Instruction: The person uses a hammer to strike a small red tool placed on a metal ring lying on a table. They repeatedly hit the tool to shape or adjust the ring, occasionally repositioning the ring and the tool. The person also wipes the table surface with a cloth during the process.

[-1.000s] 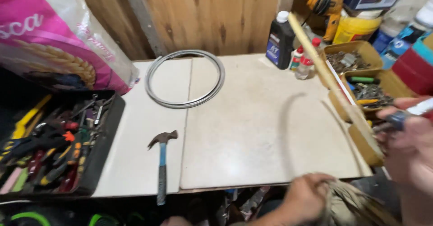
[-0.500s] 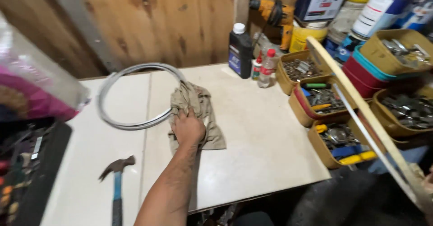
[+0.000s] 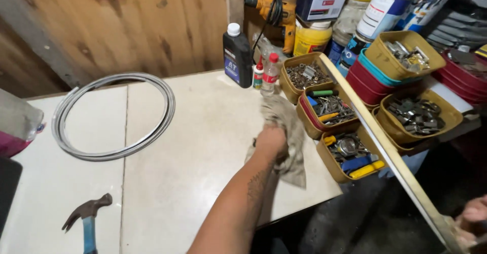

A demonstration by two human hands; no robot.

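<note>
Rag (image 3: 284, 132) lies under the left hand (image 3: 271, 141) on the white table (image 3: 203, 147), its long side pointing to the bottles (image 3: 266, 74). Right hand (image 3: 472, 218), well apart, grasps a long wooden strip (image 3: 385, 142).

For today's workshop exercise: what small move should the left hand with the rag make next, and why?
Probably sweep the rag back toward the table's middle: the left hand presses it near the right edge, close to the small bottles and parts trays.
</note>
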